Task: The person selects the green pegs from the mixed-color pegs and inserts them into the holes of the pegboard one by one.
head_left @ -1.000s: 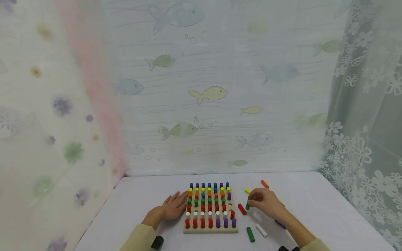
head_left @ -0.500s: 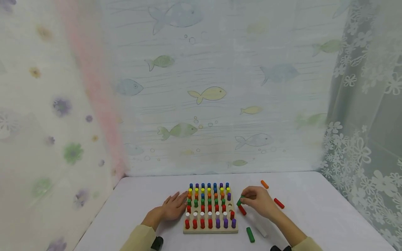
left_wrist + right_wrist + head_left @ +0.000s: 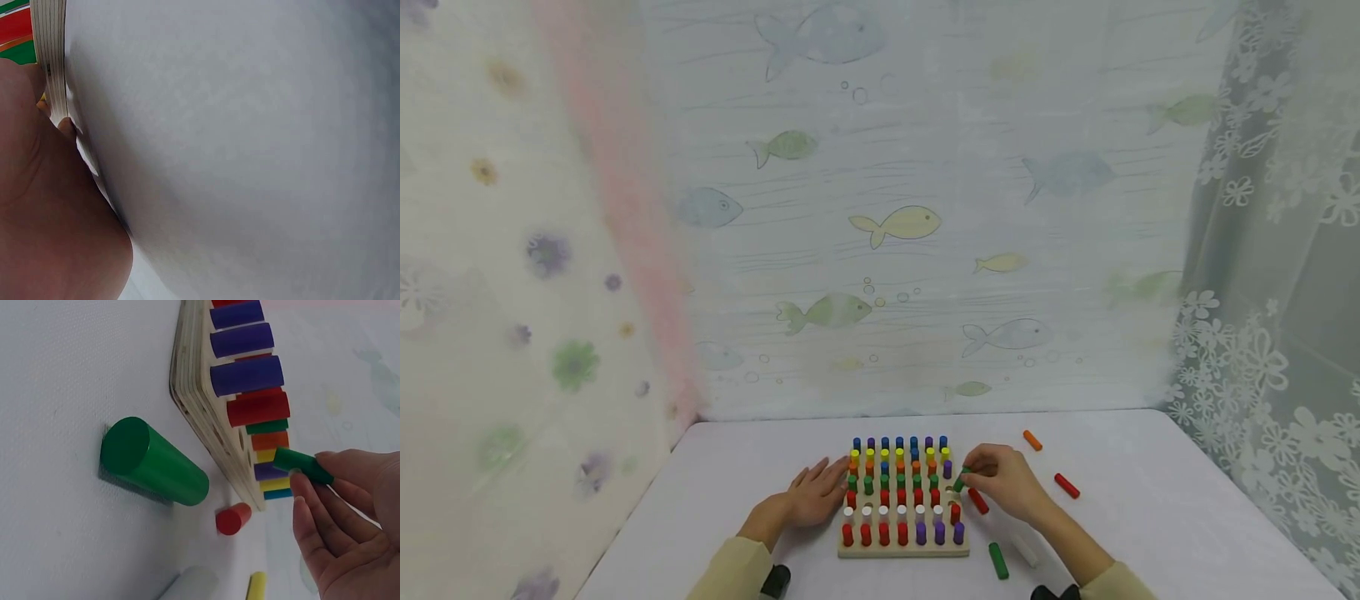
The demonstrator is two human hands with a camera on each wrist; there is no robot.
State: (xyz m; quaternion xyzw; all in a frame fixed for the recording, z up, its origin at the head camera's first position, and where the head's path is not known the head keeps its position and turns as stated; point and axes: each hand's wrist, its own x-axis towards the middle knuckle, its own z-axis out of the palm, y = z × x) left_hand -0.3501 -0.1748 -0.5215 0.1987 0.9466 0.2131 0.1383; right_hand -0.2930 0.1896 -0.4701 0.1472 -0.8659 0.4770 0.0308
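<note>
A wooden pegboard (image 3: 904, 551) stands on the table, filled with rows of coloured pegs: blue, yellow, orange, green, red, white and purple. My right hand (image 3: 1006, 483) pinches a green peg (image 3: 303, 465) between thumb and fingers, tilted over the board's right edge close to an uncovered hole (image 3: 950, 489). Flat beside the board's left edge lies my left hand (image 3: 817, 493), its fingers stretched out against the side. The left wrist view shows that hand (image 3: 56, 206) next to the layered board edge (image 3: 50, 56).
Loose pegs lie right of the board: a red peg (image 3: 978, 501) close by, a green peg (image 3: 998, 561), a white peg (image 3: 1024, 551), another red peg (image 3: 1067, 486) and an orange peg (image 3: 1032, 440). A yellow peg (image 3: 256, 587) shows in the right wrist view. Patterned curtains surround the table.
My right hand has moved left with the green peg, from among the loose pegs to the board's right edge. The peg has tilted. My left hand has stayed in place.
</note>
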